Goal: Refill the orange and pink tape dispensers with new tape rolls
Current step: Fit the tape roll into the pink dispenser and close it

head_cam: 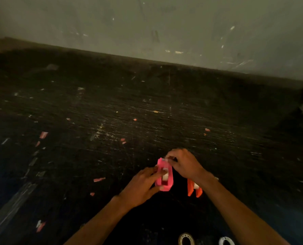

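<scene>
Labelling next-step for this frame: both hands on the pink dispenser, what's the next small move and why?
Probably draw the tape end forward over the cutter. The left hand steadies the pink tape dispenser, which already shows a white roll inside, and the right hand pinches at its far tip. The orange dispenser lies untouched beside it.

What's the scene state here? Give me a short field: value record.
surface: dark scratched table, littered with small pink scraps
pink dispenser: pink tape dispenser, held by both hands, white roll visible inside
left hand: left hand grips the dispenser's side
right hand: right hand pinches at the dispenser's far end
orange dispenser: orange tape dispenser lies on the table under the right wrist, partly hidden
near edge: two pale rolls, cut off by the frame
</scene>
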The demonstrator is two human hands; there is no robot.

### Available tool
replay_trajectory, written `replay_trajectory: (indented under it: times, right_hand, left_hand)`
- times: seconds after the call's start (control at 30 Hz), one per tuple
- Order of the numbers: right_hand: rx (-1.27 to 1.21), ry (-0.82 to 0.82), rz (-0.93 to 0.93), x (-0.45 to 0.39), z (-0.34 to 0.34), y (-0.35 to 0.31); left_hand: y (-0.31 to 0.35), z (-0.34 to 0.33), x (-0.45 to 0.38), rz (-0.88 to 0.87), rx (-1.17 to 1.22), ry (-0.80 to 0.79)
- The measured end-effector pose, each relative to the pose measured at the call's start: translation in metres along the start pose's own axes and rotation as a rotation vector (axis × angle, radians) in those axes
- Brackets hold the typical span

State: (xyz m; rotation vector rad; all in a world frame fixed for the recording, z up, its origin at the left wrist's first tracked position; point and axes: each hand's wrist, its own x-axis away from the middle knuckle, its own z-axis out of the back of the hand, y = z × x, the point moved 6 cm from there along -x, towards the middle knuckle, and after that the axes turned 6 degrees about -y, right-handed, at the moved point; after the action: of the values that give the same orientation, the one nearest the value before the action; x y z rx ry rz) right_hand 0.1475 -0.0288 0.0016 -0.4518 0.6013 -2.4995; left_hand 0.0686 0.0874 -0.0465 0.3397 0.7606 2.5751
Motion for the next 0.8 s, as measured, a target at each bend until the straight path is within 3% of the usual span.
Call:
replay_trajectory:
  times: [0.2,0.8]
  right_hand:
    - [-0.137,-0.036,-0.051,-0.021,0.001,0.008]
    - [-0.339,-0.382,-0.52,-0.051,-0.008,0.029]
  left_hand:
    - [-0.003,-0.002,0.0,-0.003,0.001,-0.003]
    - [-0.004,0.001,-0.002,-0.021,-0.006,-0.049]
